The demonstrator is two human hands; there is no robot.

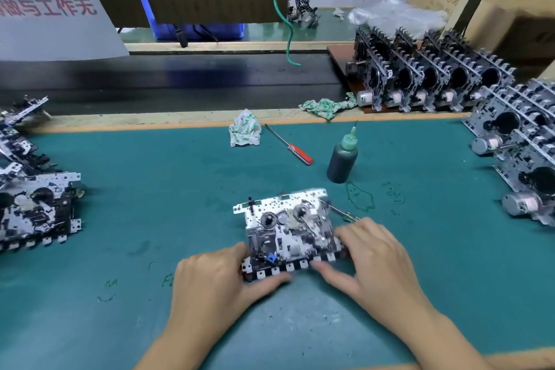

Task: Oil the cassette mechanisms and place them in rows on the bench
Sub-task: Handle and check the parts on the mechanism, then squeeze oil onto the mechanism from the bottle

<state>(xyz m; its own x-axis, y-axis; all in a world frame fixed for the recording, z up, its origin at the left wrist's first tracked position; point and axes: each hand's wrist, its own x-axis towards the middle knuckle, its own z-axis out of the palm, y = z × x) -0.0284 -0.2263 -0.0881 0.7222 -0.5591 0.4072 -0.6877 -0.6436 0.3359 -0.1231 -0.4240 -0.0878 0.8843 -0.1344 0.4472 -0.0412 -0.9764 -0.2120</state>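
On the green bench mat (150,189), rows of upright cassette mechanisms (435,75) stand far right. One cassette mechanism (288,231), white plate with two black spindles, lies flat near the front; left hand (210,282) and right hand (375,255) grip its front corners, fingers curled. Oil bottle (342,159) stands just behind

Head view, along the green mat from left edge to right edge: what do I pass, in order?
Pile of mechanisms → crumpled cloth → red-handled screwdriver → oil bottle → standing rows of mechanisms. Nearer the camera, the left hand and right hand grip one mechanism between them.
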